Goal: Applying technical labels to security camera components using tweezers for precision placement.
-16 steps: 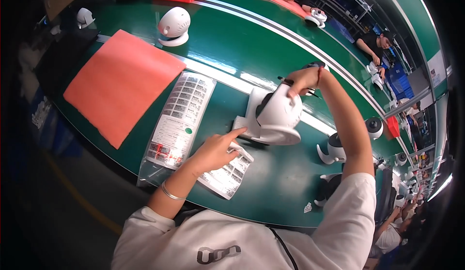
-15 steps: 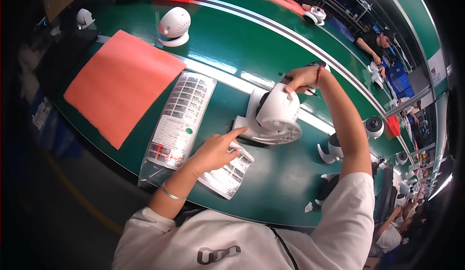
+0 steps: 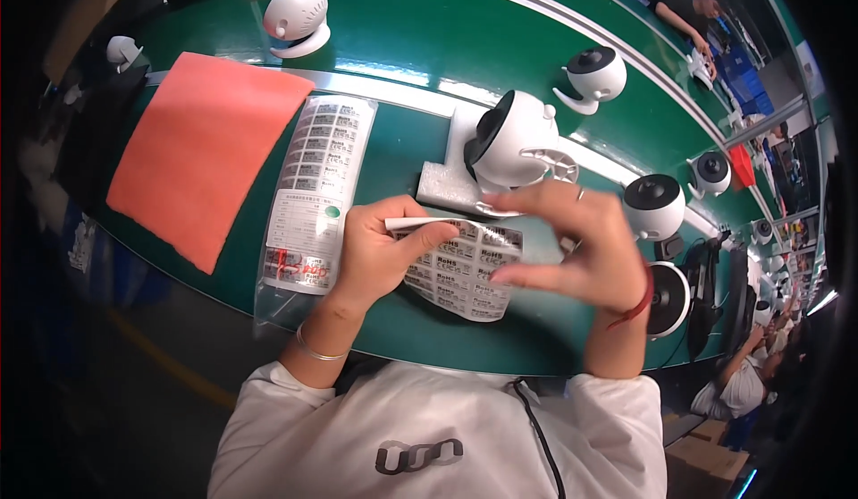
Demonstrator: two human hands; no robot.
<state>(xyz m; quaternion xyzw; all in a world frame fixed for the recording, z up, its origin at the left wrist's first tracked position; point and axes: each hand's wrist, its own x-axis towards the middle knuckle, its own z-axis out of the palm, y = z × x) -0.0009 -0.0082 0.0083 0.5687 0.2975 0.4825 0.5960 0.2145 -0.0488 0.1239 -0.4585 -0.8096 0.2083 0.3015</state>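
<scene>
Both forearms rise from the lower middle of the frame, out of white sleeves, and converge toward the centre. The left hand (image 3: 380, 249), with a thin bangle on its wrist, sits curled at centre-left, thumb stretched rightward and pressed flat against the bent fingers in a pinch. The right hand (image 3: 581, 249), a red cord at its wrist, hovers right of centre, palm turned left, fingers loosely spread and gripping nothing.
</scene>
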